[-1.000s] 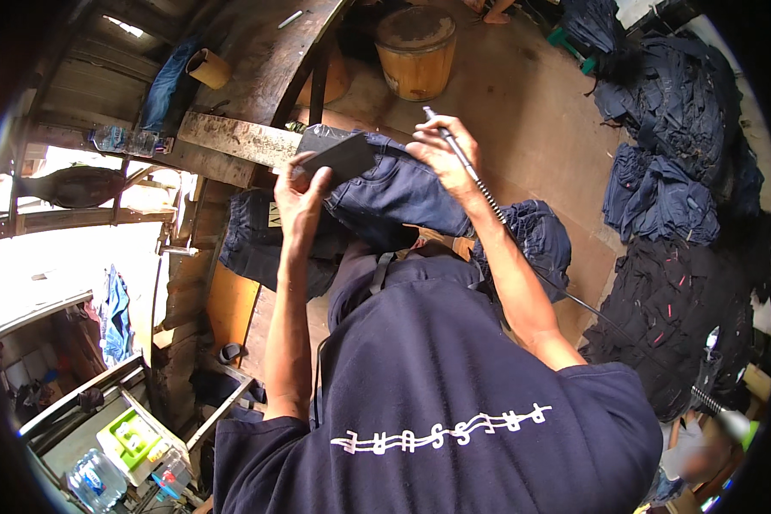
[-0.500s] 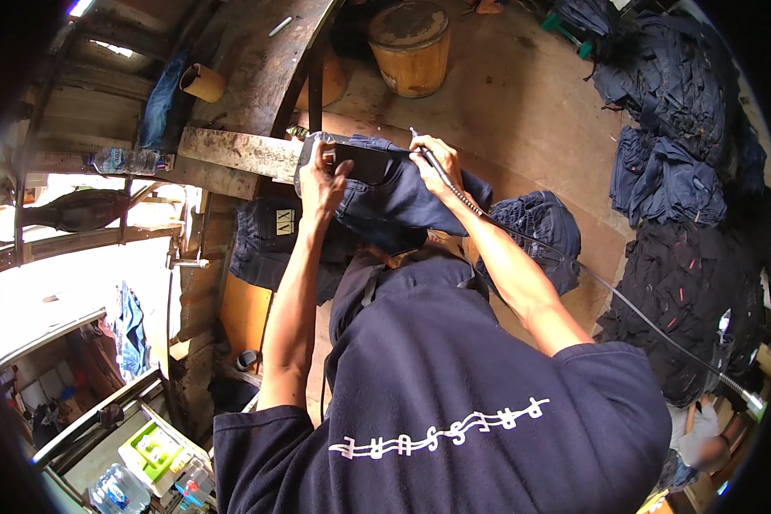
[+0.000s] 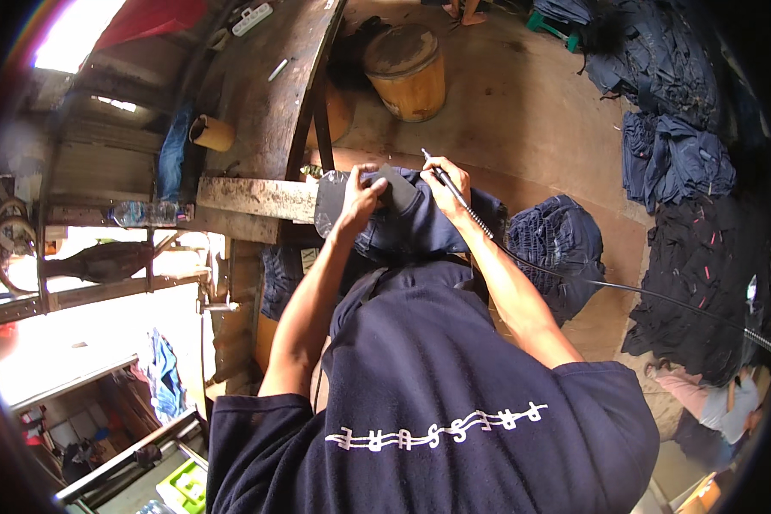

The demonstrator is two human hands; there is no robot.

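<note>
My right hand (image 3: 448,182) is closed round a slim pen-shaped handpiece (image 3: 441,175), its tip pointing up and away. A coiled sleeve and a dark cable (image 3: 642,291) run from it to the right. Under both hands lies a navy denim garment (image 3: 433,221), draped over the padded end of a wooden plank. My left hand (image 3: 361,201) has thumb and fingers bent at the edge of a dark flat rectangular piece (image 3: 397,190), which sits tilted on the cloth. Beside that hand shows the black plastic-wrapped end (image 3: 330,204) of the plank.
A worn wooden table (image 3: 257,94) stands ahead left, with a white marker (image 3: 278,68) on it. Beyond is a round wooden drum (image 3: 407,73). A gathered dark garment (image 3: 557,253) lies on the floor right of me. Garment piles (image 3: 681,163) line the right, near a seated person (image 3: 711,403).
The view has shifted, so the surroundings sit lower and further right. The dark flat piece, earlier lying along the garment, is now turned and tilted by my left hand. My right hand keeps the handpiece.
</note>
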